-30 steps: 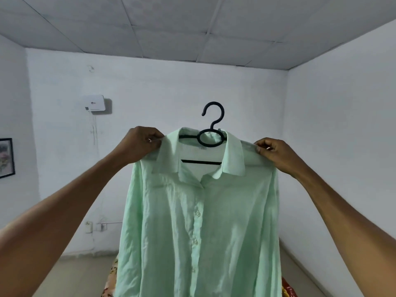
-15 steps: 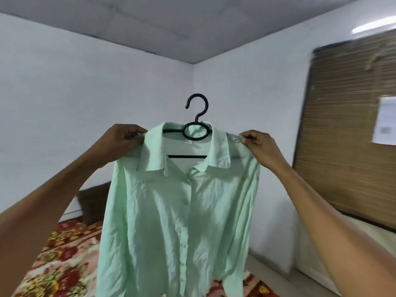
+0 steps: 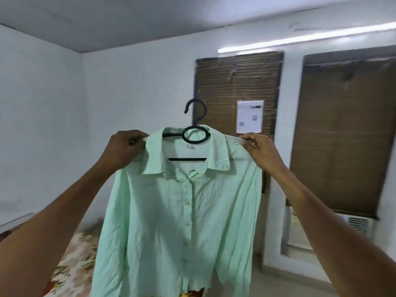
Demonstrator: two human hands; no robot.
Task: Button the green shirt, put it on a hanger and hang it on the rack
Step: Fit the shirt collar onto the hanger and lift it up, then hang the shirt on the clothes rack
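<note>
The pale green shirt (image 3: 182,215) hangs in the air in front of me on a black plastic hanger (image 3: 195,123), its front placket buttoned down the middle and its collar spread. The hanger's hook sticks up above the collar. My left hand (image 3: 124,147) pinches the shirt's left shoulder over the hanger's end. My right hand (image 3: 258,151) pinches the right shoulder the same way. No rack is in view.
Two windows with brown bamboo blinds (image 3: 237,82) (image 3: 347,133) fill the wall ahead, one with a white paper sheet (image 3: 250,118) taped on. A floral bedspread (image 3: 72,260) lies low on the left. A white grille unit (image 3: 300,232) sits under the right window.
The view has swung to the right, from the bare white wall and corner to the wall with the blinds. Both hands keep the same grip on the shirt's shoulders.
</note>
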